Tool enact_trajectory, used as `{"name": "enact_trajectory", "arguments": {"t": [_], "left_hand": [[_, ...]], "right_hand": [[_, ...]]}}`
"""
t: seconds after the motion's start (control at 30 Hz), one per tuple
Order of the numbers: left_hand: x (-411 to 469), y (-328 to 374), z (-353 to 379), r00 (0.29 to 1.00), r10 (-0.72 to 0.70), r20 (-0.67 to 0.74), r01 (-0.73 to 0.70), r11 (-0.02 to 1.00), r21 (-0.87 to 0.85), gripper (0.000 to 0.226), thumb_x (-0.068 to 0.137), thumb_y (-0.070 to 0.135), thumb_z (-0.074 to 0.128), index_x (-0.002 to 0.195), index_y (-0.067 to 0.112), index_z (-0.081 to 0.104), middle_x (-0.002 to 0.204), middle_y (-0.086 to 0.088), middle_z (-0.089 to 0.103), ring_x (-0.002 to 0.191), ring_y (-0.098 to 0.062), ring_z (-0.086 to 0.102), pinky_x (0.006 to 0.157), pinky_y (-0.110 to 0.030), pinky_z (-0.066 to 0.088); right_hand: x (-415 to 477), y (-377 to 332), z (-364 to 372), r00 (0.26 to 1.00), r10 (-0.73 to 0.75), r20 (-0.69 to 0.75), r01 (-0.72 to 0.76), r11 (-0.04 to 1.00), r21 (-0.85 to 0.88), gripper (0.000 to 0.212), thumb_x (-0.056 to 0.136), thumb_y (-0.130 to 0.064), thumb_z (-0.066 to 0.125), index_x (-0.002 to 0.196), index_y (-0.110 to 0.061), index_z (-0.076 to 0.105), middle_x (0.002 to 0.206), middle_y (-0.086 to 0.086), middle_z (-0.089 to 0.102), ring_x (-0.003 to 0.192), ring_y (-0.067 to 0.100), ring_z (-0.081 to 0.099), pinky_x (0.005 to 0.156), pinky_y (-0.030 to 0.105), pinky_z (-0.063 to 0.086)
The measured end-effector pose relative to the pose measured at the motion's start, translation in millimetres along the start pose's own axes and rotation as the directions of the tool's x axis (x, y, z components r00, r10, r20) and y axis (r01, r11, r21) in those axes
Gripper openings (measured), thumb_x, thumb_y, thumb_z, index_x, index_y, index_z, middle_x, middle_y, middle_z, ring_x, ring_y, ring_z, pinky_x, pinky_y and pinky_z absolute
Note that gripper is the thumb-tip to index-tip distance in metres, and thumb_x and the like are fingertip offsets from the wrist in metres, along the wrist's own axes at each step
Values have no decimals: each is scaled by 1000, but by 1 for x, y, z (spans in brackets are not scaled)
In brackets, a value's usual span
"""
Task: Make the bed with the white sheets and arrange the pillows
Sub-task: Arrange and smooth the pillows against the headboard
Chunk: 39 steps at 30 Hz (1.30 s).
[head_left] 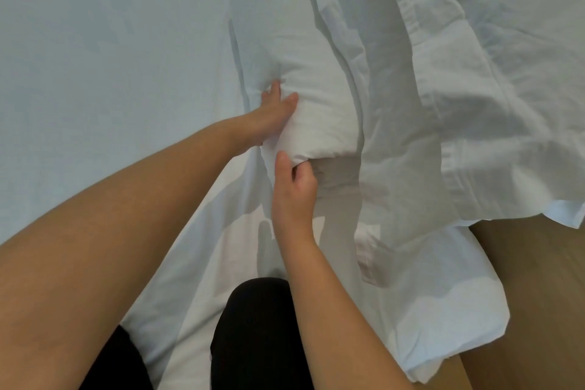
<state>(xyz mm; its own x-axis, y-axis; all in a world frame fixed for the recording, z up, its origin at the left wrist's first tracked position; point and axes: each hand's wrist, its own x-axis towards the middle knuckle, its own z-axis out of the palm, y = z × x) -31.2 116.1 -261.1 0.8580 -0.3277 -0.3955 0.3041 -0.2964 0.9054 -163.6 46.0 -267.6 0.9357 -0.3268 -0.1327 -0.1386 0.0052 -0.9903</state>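
Observation:
A flat white sheet (110, 57) covers the mattress across the left half of the view. A thick white duvet (459, 89) lies bunched in folds on the right. At its near left edge is a rolled, padded corner (316, 123). My left hand (273, 111) lies against the left side of that corner, fingers stretched along it. My right hand (292, 187) grips the corner's lower end, thumb on top and fingers curled under the fabric. No pillow is clearly distinguishable.
My knees in black trousers (253, 332) rest at the bed's near edge. Brown floor (538, 294) shows at the lower right, with the duvet's edge hanging over the bed corner (459, 326) there.

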Motion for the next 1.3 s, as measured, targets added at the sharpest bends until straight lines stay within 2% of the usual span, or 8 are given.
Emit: {"name": "enact_trajectory", "arguments": {"t": [0.17, 0.43, 0.53, 0.63, 0.8, 1.07, 1.2, 1.3], "left_hand": [[12, -19, -24, 992, -34, 121, 68, 954, -291, 76, 84, 77, 41, 150, 41, 28, 154, 19, 32, 144, -9, 26, 114, -54, 28], [33, -47, 6, 998, 69, 1, -62, 902, -427, 121, 46, 97, 54, 150, 44, 21, 161, 14, 15, 147, -7, 15, 120, -42, 17], [12, -27, 24, 990, 56, -132, -102, 922, -373, 96, 72, 90, 37, 152, 43, 14, 162, 11, 12, 148, -9, 15, 121, -41, 14], [1, -32, 45, 930, 124, -345, -232, 928, -292, 71, 96, 63, 24, 155, 28, 11, 163, 0, 12, 149, -16, 13, 122, -43, 11], [1, -43, 73, 863, 156, -481, -311, 914, -261, 60, 103, 44, 22, 155, 20, 3, 163, 2, -2, 150, -12, -2, 123, -40, 2], [22, -91, 69, 920, -59, -387, -204, 772, -603, 122, 55, 102, 31, 153, 29, 24, 158, 8, 27, 145, -9, 25, 121, -39, 17], [0, -61, 77, 909, 51, -413, -241, 874, -423, 81, 93, 58, 44, 156, 19, 11, 163, -1, 11, 150, -18, 11, 123, -37, 7], [0, -60, 86, 877, 93, -472, -272, 905, -326, 69, 102, 32, 40, 154, 12, -1, 163, -5, -4, 150, -22, -4, 121, -30, -1]], "right_hand": [[21, -11, 2, 999, -32, 33, 36, 994, -101, 29, 103, -23, 47, 77, -22, 60, 68, -20, 58, 63, -6, 55, 67, 14, 42], [-4, -3, -21, 985, -131, 114, 138, 989, -55, 38, 104, -17, 43, 69, -5, 49, 61, 4, 38, 58, 12, 36, 60, 19, 34], [-10, -6, -30, 978, -123, 168, 114, 992, 61, 27, 104, -11, 43, 107, -8, 69, 96, 3, 70, 94, 15, 64, 89, 19, 47], [-13, -7, -41, 977, -108, 182, 95, 992, 83, 36, 101, -16, 42, 132, -5, 58, 131, 2, 64, 126, 11, 55, 110, 34, 42], [-16, -14, -71, 980, -183, 84, 188, 981, -54, 37, 99, -22, 38, 113, -10, 70, 111, 1, 73, 112, 15, 65, 99, 32, 51], [73, -74, -41, 641, -721, 264, 620, 283, -732, 29, 96, -18, 46, 106, -9, 72, 102, 5, 72, 92, 25, 63, 80, 27, 38], [103, -70, -28, 819, -278, 502, 510, -45, -859, 52, 103, -37, 30, 152, -20, 31, 162, 2, 21, 149, 29, 13, 119, 47, 13], [107, -54, -20, 799, -95, 594, 574, -172, -800, 56, 104, -45, 17, 156, -27, 9, 164, -5, -4, 150, 25, -13, 119, 54, -5]]}}
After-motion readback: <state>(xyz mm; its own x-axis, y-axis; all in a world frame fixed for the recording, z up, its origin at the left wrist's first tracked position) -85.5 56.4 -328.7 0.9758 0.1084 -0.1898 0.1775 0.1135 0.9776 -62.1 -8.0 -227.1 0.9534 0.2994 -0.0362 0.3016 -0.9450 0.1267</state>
